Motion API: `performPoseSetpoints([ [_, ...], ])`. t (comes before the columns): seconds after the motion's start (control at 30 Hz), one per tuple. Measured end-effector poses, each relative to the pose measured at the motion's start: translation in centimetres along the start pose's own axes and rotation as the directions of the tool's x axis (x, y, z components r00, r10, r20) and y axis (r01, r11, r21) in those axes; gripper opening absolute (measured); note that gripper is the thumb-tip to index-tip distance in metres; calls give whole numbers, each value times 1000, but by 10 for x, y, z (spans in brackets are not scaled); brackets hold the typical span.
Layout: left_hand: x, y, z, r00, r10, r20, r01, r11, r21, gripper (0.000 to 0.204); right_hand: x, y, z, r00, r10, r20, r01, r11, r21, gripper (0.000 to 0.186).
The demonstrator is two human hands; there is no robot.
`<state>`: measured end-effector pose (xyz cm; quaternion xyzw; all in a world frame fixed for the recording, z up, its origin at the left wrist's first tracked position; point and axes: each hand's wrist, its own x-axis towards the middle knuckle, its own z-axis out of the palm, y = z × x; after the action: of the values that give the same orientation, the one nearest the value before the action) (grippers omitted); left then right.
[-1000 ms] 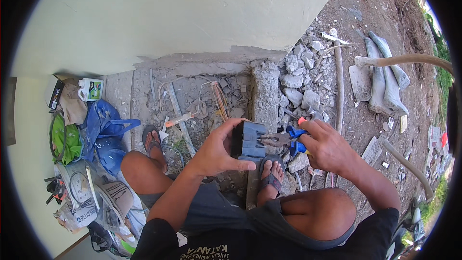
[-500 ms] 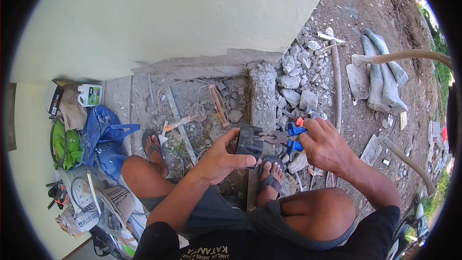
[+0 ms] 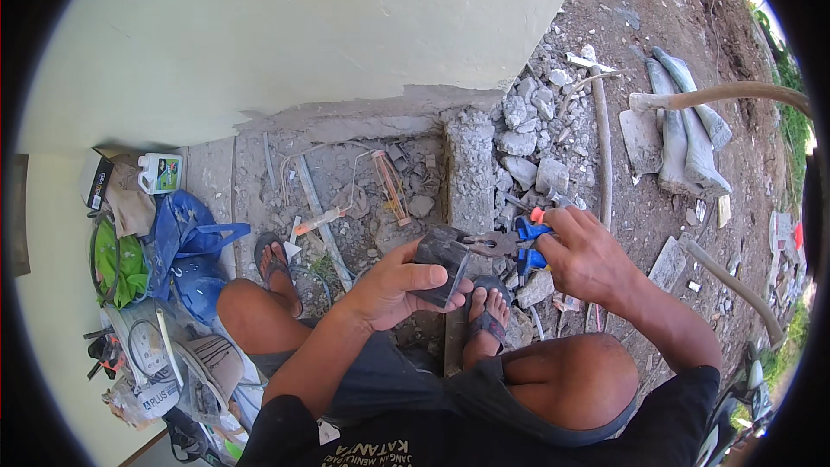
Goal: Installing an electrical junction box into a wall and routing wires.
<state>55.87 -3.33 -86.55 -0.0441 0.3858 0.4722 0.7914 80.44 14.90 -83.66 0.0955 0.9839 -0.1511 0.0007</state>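
My left hand (image 3: 393,290) grips a black box-shaped piece (image 3: 444,265) between thumb and fingers, tilted, with a flat side turned up. In my right hand (image 3: 588,255) is a pair of pliers (image 3: 494,244) with blue handles, its jaws pointing left at the upper edge of the black piece. Whether the jaws bite on it or only touch it, I cannot tell. A small orange-red tip (image 3: 538,215) shows by my right fingers; the rest of it is hidden. Both hands are over the gap between my sandalled feet.
A rough concrete ledge (image 3: 469,164) runs between my feet, with broken rubble (image 3: 523,138) to its right. Wooden-handled tools and grey boots (image 3: 690,138) lie farther right. Along the wall at left are a blue bag (image 3: 192,229), a white jug (image 3: 161,173) and a straw-coloured hat (image 3: 210,365).
My left hand has turned the black piece, so it is more tilted and shows a broader side. The pliers stay at its upper edge, almost in place.
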Motion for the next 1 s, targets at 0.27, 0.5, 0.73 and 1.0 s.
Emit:
performPoseSetpoints([
  [0.27,4,-1,-13,799,560,220,-505,425,751,92,0,2,1,998,-43,35,36,983,182,29],
  [0.5,2,-1,-10,815,533,227,-529,524,667,93,-1,1,1,997,-75,-7,75,988,135,31],
  [0.73,5,-20,13,895,445,-18,-409,836,366,93,0,-3,-1,1000,20,3,-21,999,24,24],
  [1.0,2,4,-7,567,682,461,-460,-203,865,92,0,2,4,997,-66,48,56,981,184,24],
])
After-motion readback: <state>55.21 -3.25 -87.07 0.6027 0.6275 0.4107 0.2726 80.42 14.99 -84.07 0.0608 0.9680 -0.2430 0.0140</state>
